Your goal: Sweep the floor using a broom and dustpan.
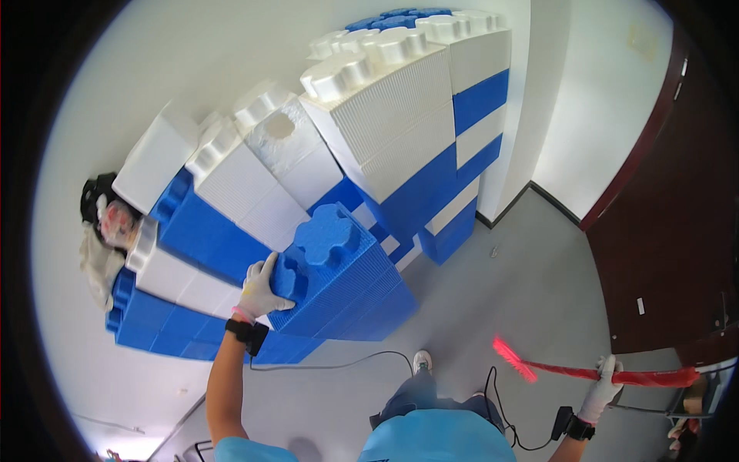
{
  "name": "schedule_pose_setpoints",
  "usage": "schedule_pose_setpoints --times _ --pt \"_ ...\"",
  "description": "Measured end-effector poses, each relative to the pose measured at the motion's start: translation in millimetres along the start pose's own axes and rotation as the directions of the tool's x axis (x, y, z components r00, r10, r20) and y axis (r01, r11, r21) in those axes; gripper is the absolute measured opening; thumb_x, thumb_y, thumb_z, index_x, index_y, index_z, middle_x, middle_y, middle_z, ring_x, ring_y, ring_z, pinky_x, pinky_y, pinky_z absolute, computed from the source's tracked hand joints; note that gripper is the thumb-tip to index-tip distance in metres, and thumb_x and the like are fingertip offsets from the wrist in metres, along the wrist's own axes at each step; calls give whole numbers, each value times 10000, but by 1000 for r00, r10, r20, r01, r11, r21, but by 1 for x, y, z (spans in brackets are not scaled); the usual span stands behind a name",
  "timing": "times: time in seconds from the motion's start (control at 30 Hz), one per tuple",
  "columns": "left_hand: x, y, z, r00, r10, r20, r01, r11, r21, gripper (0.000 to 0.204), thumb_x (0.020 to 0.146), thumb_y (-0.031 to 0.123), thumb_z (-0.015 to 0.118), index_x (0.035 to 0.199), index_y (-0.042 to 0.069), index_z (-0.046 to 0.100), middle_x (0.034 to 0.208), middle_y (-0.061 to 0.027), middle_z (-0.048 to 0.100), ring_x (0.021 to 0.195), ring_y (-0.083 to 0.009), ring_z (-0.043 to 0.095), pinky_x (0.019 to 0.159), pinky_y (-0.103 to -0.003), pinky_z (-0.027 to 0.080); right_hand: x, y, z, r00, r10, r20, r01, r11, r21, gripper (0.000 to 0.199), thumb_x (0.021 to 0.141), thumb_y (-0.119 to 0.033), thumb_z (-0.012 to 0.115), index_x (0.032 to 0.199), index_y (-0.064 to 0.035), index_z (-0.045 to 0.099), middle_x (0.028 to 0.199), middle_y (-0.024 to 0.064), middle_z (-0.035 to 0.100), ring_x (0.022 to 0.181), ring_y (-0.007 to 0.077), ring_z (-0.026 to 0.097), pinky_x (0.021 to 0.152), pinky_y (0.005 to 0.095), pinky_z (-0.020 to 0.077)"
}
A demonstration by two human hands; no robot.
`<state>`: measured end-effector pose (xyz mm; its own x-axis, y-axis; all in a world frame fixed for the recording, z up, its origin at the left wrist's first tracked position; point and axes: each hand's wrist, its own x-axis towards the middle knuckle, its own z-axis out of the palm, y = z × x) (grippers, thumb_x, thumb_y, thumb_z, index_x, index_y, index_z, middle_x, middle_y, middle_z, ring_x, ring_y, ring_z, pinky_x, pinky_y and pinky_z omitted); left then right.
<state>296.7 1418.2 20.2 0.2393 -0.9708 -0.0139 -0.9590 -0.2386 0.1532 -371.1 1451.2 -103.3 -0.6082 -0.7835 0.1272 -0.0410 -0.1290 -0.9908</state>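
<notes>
My left hand (262, 289), in a white glove with a black wrist device, grips the near edge of a large blue studded building block (339, 269) at the front of a tall stack of giant blue and white blocks (400, 115). My right hand (604, 389), also gloved, is closed around the handle of a red broom (585, 373), held low at the right with its bristles pointing left above the grey floor (500, 292).
The block wall stands against a white wall. Another person (108, 231) is partly visible behind the blocks at the left. A dark brown door (670, 231) is on the right. A black cable (346, 362) trails on the floor by my feet.
</notes>
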Motion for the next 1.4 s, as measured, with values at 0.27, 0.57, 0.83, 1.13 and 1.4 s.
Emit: schedule_pose_setpoints --times 0.27,0.57,0.83,1.13,1.4 --pt "124 -27 21 999 -40 28 41 998 -39 1153 423 273 834 1422 148 272 1260 -211 424 1181 -383 416 1000 -410 372 -38 -33 43 994 -23 -105 21 1000 -23 310 912 -155 546 665 -94 368 592 -18 353 595 104 367 785 288 420" --pt "130 -27 62 992 -50 -114 44 998 -54 1128 414 246 838 1401 140 302 1253 -201 435 1183 -371 406 1009 -439 356 -40 -27 82 996 29 -82 -36 995 -88 291 899 -173 559 662 -82 416 583 -14 391 587 116 418 825 371 438" --pt "130 -25 62 995 -40 -92 37 999 -33 1089 423 230 822 1386 127 323 1261 -195 427 1217 -373 370 1030 -446 330 -46 -35 94 998 43 34 -41 998 -53 283 903 -180 564 680 -77 423 598 -2 424 621 131 449 840 390 433" --pt "100 -11 69 970 -53 -237 80 991 107 984 565 346 785 1398 132 305 1418 -222 277 1318 -429 224 1098 -503 154 -58 -29 111 986 119 116 -92 972 -217 235 898 -194 569 750 -32 487 710 30 517 727 136 521 799 322 437" --pt "-120 -7 169 833 -331 -443 219 933 -285 826 664 282 726 1381 121 347 1414 -222 294 1308 -424 247 1068 -494 248 -66 -7 85 905 224 361 -94 934 -344 263 915 -231 539 799 5 532 774 40 543 773 135 505 787 297 417"
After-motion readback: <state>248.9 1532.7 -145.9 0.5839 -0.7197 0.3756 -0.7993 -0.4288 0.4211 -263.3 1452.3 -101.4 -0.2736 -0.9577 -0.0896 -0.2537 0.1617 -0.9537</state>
